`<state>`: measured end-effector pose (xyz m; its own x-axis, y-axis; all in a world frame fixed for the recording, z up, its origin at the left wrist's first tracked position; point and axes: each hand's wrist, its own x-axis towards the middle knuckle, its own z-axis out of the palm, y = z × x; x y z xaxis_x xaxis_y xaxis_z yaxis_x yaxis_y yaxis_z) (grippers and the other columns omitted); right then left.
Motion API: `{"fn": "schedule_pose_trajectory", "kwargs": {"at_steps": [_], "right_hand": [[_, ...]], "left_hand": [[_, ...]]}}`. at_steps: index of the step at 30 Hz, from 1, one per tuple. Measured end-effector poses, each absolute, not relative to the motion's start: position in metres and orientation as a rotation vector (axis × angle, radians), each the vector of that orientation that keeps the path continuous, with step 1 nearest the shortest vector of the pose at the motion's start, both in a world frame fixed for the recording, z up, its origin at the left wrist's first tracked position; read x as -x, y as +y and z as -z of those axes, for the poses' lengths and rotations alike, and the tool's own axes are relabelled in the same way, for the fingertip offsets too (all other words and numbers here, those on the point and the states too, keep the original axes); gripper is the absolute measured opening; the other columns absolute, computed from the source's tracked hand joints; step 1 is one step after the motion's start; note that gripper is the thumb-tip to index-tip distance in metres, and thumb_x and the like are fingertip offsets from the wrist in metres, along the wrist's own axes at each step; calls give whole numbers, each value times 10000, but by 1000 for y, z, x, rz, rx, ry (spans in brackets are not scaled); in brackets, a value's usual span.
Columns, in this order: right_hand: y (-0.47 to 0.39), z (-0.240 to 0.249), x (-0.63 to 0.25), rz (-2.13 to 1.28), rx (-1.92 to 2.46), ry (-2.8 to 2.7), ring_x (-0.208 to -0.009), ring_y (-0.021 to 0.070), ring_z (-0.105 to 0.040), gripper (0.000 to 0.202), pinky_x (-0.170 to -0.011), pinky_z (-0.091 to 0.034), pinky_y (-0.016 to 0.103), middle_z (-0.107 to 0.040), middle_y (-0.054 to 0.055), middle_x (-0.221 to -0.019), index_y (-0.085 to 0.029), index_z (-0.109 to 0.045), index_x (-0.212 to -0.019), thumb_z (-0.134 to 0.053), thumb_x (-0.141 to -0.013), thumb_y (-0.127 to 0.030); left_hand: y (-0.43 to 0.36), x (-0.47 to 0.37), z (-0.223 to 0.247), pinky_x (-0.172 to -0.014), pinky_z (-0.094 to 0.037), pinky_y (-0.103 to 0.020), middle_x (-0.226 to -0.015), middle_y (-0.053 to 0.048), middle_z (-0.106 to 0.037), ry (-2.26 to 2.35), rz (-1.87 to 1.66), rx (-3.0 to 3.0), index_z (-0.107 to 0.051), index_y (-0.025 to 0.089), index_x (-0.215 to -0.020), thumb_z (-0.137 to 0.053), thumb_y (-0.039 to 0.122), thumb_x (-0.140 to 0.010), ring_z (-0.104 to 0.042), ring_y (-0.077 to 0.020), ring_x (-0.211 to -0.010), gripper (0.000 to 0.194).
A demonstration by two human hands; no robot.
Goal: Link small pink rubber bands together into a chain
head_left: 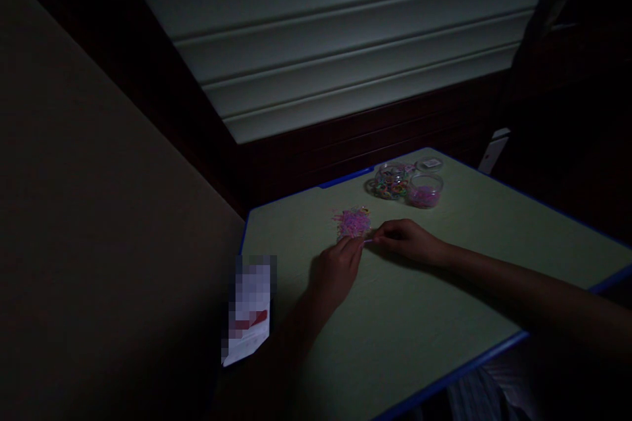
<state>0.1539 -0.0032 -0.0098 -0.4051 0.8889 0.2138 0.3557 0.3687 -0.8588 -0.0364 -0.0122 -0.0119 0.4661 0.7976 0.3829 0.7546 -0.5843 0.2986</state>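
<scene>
A loose pile of small pink and multicoloured bands [353,222] lies on the pale green table [409,316]. Just in front of the pile, my left hand [340,268] pinches one end of a thin, light-coloured band [368,241]. The other end is between the fingertips of my right hand [405,240], so the band spans the small gap between both hands. Behind my right hand stands a clear round tub [425,191] with pink bits inside. Left of it, several multicoloured bands [390,185] are heaped in and around another clear container.
A clear lid [429,164] with a label lies at the far corner. A lit phone-like screen [251,316], partly pixelated, is at the table's left edge. Beyond the right back edge is a white device [494,152]. A slatted panel [345,39] rises behind.
</scene>
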Motion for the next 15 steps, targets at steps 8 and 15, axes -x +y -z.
{"fn": "schedule_pose_trajectory", "kwargs": {"at_steps": [8, 15], "right_hand": [[-5, 8, -155, -872, 1078, -1984, -699, 132, -552, 262, -642, -420, 239, -625, 50, -784, -125, -619, -856, -464, -791, -327], [-7, 3, -156, -726, 1067, -2039, -717, 134, -559, 229, -659, -414, 245, -623, 54, -799, -145, -626, -872, -468, -796, -292]], "left_hand": [[-12, 37, 11, -795, -434, -241, -923, -13, -611, 1389, -759, -2622, -549, 233, -983, -347, 275, -860, -567, -119, -825, 240], [-12, 37, 11, -777, -434, -231, -926, -12, -609, 1398, -744, -2629, -546, 224, -969, -349, 272, -859, -566, -113, -814, 232]]}}
